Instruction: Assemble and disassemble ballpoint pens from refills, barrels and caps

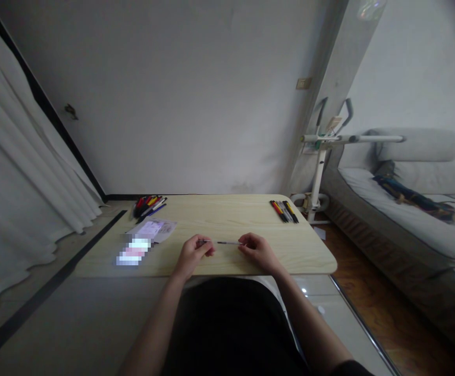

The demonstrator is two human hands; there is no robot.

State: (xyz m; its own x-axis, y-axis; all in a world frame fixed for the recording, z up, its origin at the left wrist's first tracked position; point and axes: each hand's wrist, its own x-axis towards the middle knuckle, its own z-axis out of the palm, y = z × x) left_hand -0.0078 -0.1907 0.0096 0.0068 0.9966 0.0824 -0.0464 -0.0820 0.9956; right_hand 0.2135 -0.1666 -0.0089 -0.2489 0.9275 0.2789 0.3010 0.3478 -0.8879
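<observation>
Above the near middle of the light wooden table, my left hand is closed, thumb and fingers pinching a small dark slender pen piece, mostly hidden by the fingers. Facing it, my right hand pinches the right end of a thin pale pen with a dark end pointing left. A short gap separates this dark end from the fingers of my left hand. Both hands are low over the tabletop. Whether the pale piece is a whole pen or just its inner refill is too small to tell.
At the table's back left lies a loose pile of pens. Several pens lie side by side at the back right. Left of my hands, a lit phone, partly pixelated, rests by a paper sheet. A sofa stands to the right.
</observation>
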